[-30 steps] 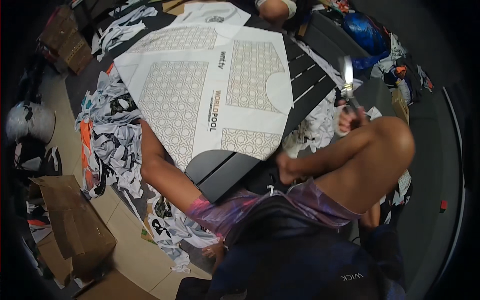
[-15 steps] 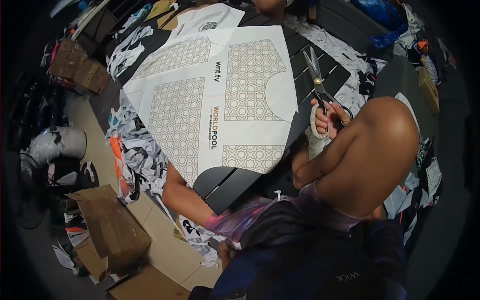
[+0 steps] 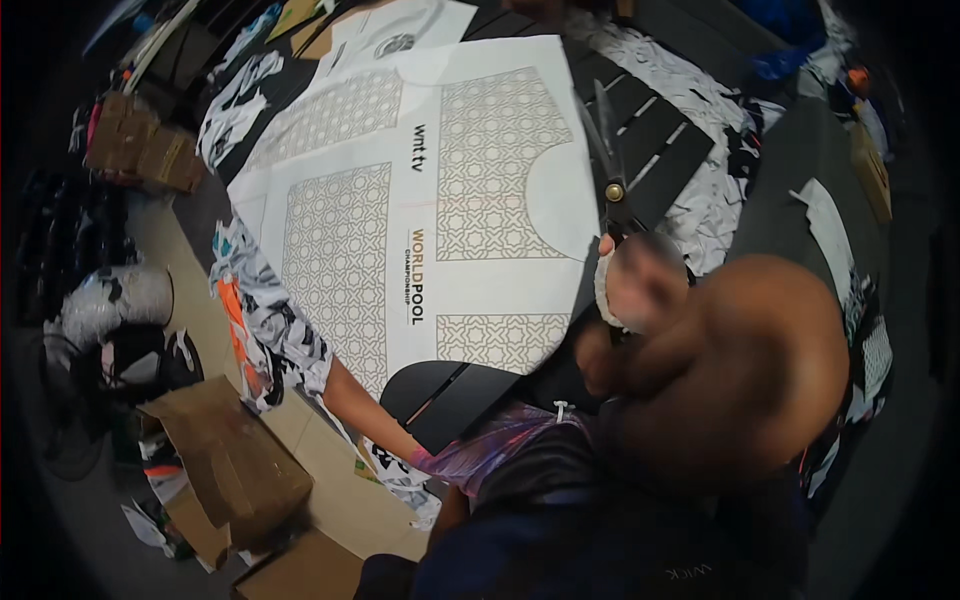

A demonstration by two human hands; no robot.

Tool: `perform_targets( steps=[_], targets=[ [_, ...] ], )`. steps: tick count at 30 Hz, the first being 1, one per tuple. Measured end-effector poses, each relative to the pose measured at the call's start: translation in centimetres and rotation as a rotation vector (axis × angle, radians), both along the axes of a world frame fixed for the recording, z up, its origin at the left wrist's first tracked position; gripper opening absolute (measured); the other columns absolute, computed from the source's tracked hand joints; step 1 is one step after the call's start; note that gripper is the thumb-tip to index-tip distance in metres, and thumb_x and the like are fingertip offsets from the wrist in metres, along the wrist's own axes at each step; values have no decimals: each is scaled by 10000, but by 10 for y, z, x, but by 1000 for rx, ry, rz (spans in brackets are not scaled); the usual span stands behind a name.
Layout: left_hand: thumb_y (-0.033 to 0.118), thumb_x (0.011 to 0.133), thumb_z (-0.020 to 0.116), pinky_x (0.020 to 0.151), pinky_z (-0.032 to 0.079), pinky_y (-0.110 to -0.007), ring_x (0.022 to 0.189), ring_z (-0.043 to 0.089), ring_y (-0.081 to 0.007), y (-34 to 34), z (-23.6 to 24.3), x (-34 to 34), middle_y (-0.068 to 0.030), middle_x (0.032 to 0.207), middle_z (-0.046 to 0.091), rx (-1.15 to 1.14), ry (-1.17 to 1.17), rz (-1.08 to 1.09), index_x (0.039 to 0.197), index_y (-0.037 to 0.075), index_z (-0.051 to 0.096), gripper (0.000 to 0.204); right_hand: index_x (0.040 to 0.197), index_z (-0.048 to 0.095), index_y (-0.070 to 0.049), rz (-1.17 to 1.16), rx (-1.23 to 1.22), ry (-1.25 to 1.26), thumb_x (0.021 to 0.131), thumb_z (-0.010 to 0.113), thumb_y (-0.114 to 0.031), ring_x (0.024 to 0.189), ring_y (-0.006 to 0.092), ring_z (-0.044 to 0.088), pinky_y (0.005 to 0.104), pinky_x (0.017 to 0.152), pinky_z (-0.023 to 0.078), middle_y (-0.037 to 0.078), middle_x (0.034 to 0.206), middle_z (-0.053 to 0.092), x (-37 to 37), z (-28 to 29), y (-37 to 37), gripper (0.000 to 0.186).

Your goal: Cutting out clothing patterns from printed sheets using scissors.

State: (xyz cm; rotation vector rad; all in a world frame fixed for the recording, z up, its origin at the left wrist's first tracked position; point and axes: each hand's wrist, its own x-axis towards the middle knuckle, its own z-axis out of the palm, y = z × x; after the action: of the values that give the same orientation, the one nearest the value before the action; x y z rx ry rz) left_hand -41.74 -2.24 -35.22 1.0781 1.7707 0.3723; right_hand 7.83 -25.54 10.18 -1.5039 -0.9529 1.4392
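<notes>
My right hand [image 3: 645, 285] is wrapped round the handles of large dark scissors [image 3: 615, 192]; blur covers part of its fingers. Pale wrapping pads one handle loop. The blades point away from me, slightly apart, beside the right edge of a white fabric sheet [image 3: 410, 235]. Shirt-panel shapes with a beige geometric pattern and some lettering are printed on this sheet. It lies over a black slatted surface [image 3: 665, 150] before me. Only part of my left arm shows low beside my shorts; the left hand itself is hidden.
Another white printed piece [image 3: 400, 40] lies at the far end. Heaps of fabric scraps [image 3: 290, 320] lie left, with more scraps [image 3: 705, 205] at right. Open cardboard boxes [image 3: 225, 460] stand on the left floor. My raised right knee [image 3: 770, 350] is close to my right hand.
My right hand and the scissors have come left and nearer to me, closer to the sheet's right edge. The view has shifted slightly, and my right knee appears lower.
</notes>
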Motion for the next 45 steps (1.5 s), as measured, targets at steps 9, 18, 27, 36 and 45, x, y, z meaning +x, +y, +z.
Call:
perform_targets(
  steps=[9, 18, 27, 36, 45],
  targets=[
    [434, 937, 554, 827, 508, -442, 970, 657, -304, 98, 0, -45, -218, 992, 701, 205, 144, 54, 1146, 12, 675, 487, 1237, 444, -12, 27, 22, 175, 838, 733, -306, 697, 115, 518, 266, 652, 461, 11, 787, 511, 61, -36, 47, 573],
    [79, 996, 506, 928, 495, -325, 1091, 613, -205, 411, 367, 90, -115, 1195, 625, 1241, 77, -568, 1340, 12, 510, 351, 1227, 450, -2, 209, 116, 529, 857, 726, -283, 686, 97, 503, 234, 624, 443, 9, 769, 501, 100, -54, 117, 540],
    [90, 923, 592, 947, 457, -360, 1093, 592, -270, 168, 419, 412, -109, 1161, 608, 937, -388, -1616, 1139, 44, 626, 224, 1202, 479, -25, 237, -8, 450, 751, 812, -525, 734, 86, 497, 227, 652, 415, -4, 827, 523, 91, -55, 100, 751],
    [124, 886, 631, 958, 440, -393, 1114, 553, -291, 93, 379, 408, -107, 1168, 578, 877, -531, -1630, 1091, 58, 633, 215, 1175, 521, -23, -95, -163, 122, 700, 821, -472, 722, 79, 487, 225, 637, 403, -15, 803, 520, 95, -50, -12, 719],
    [270, 766, 772, 1121, 346, -426, 1334, 432, -295, 65, 348, 394, -94, 1393, 492, 1034, -440, -1789, 1312, 110, 529, 619, 1135, 582, -7, -9, -197, -317, 672, 781, -210, 670, 79, 482, 226, 616, 401, -3, 758, 539, 78, -35, -36, 544]
  ],
)
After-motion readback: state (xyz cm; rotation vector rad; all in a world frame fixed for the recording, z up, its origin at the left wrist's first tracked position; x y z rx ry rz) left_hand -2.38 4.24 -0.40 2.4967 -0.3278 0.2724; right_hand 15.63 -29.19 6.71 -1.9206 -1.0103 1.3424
